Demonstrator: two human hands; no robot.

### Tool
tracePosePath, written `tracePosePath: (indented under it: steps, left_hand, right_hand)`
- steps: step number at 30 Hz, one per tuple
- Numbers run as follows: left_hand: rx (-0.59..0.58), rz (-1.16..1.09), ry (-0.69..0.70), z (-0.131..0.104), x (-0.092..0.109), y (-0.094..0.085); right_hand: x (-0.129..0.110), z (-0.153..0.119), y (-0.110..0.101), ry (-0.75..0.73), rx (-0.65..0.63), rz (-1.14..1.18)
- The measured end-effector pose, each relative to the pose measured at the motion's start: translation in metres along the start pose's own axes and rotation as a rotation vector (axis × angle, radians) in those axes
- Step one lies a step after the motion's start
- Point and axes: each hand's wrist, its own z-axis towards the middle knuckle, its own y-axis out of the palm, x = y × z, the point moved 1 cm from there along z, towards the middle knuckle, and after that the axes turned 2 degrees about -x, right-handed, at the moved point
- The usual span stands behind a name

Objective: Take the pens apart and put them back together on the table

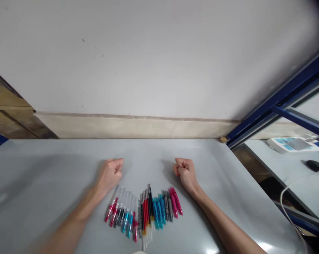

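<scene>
My left hand (109,175) rests on the grey table as a closed fist, with nothing showing in it. On the other side my right hand (185,171) is also curled into a fist and looks to hold nothing. Between my forearms lie pen parts in rows. Clear pen barrels (125,201) with pink, black and blue grips are nearest my left hand. Ink refills (145,210), black and red, lie in the middle. To their right are blue pen pieces (158,211), grey pen pieces (168,205) and pink pen pieces (175,201), the pink ones close to my right wrist.
The grey table (56,165) meets a white wall (149,63) with a tiled base strip. A blue metal frame (276,95) rises at the right. Beyond it, a white device (294,144), a black mouse (317,165) and a white cable (283,190) are visible.
</scene>
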Motion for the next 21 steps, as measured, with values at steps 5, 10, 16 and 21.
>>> tracePosePath:
  steps: [5,10,16,21]
  left_hand:
    - [0.040,0.141,0.005,-0.002,0.010,-0.004]
    - [0.065,0.261,0.051,-0.004,0.018,-0.006]
    - [0.023,0.284,0.079,-0.005,0.015,-0.009]
    - [-0.027,0.320,0.089,-0.003,0.012,-0.016]
  right_hand:
    - [-0.009,-0.008,0.009,-0.106,-0.165,-0.151]
    - [-0.021,-0.016,0.021,-0.273,-0.404,-0.331]
    - [-0.018,-0.023,0.031,-0.471,-0.598,-0.359]
    - [-0.017,-0.023,0.031,-0.495,-0.613,-0.365]
